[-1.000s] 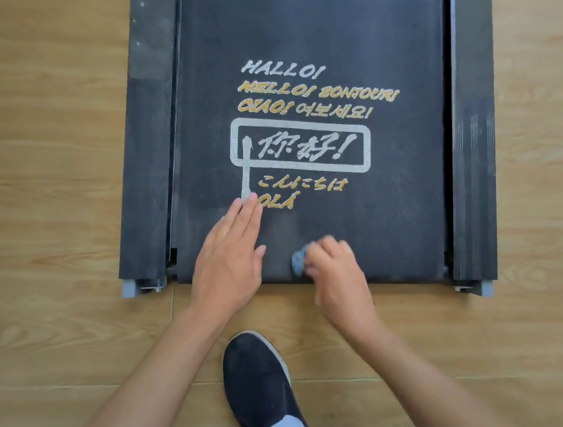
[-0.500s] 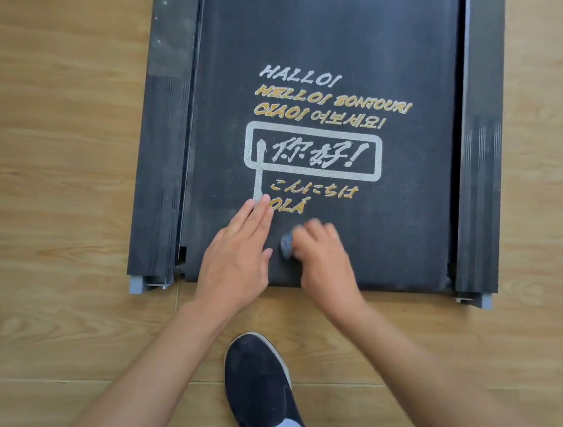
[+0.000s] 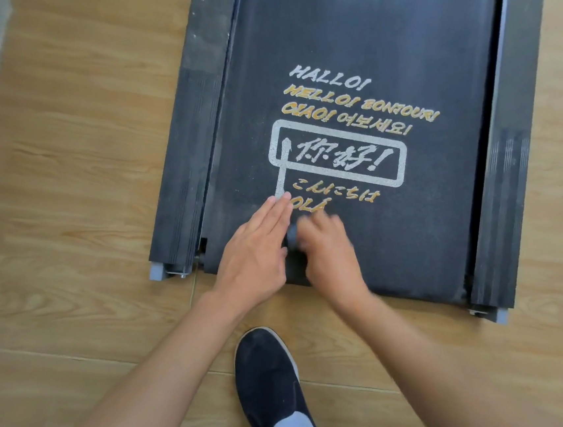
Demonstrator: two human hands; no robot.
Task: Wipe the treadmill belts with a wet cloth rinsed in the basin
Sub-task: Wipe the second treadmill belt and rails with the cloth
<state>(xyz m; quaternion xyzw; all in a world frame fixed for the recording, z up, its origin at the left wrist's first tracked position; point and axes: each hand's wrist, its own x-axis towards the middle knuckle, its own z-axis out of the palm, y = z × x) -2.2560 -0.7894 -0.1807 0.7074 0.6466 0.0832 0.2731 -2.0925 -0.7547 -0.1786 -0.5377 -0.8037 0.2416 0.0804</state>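
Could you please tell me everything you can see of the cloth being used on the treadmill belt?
Only a small grey-blue bit of the cloth shows, bunched under the blurred right hand, which presses it on the black belt near its rear edge, below the printed greetings. The left hand lies flat beside it. Wetness cannot be judged.

1 treadmill belt (image 3: 395, 47) was counted, flanked by 2 side rails, 1 at the left (image 3: 192, 118) and 1 at the right (image 3: 519, 121). 2 bare hands were seen on the belt: 1 left hand (image 3: 254, 253) and 1 right hand (image 3: 328, 253). 1 small grey cloth (image 3: 292, 235) was noted between them. 1 dark shoe (image 3: 269, 383) was recorded on the wood floor (image 3: 65, 199). 1 boxed greeting print (image 3: 336, 154) was logged.
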